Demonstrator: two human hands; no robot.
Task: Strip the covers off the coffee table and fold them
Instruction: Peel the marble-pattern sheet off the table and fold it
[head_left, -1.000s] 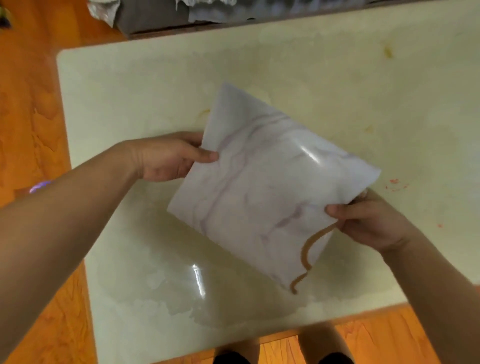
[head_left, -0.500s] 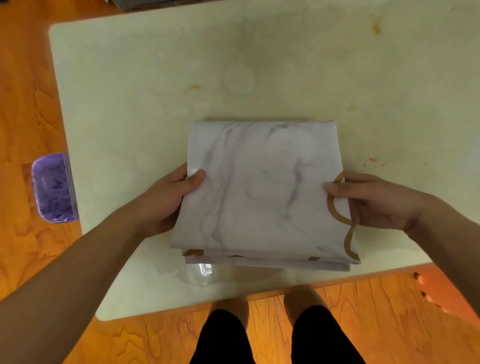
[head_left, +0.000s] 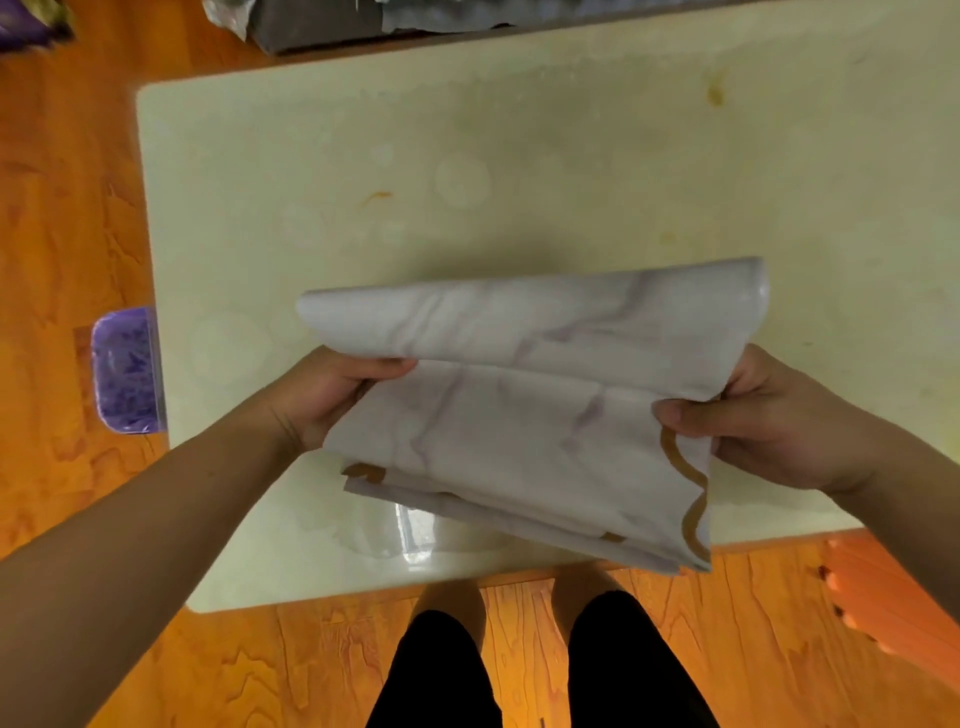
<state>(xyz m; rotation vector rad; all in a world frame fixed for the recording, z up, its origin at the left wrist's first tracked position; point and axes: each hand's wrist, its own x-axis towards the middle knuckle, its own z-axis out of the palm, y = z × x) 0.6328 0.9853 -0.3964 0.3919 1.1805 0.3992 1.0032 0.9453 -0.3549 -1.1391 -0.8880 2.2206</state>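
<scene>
The cover (head_left: 519, 426) is a white sheet with faint purple marble veins and a tan wavy border, folded into several layers. It hangs above the tabletop's (head_left: 519, 156) 6 o'clock edge, its far half curling over toward the near half, gripped at 9 and 3 o'clock.

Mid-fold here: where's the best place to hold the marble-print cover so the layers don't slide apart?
Hold the marble-print cover at its two short side edges, coming in from left and right, as the left hand and right hand do now. The far fold bulges and the near edges fan open, so pinching through all layers at the sides likely keeps them stacked.
</scene>
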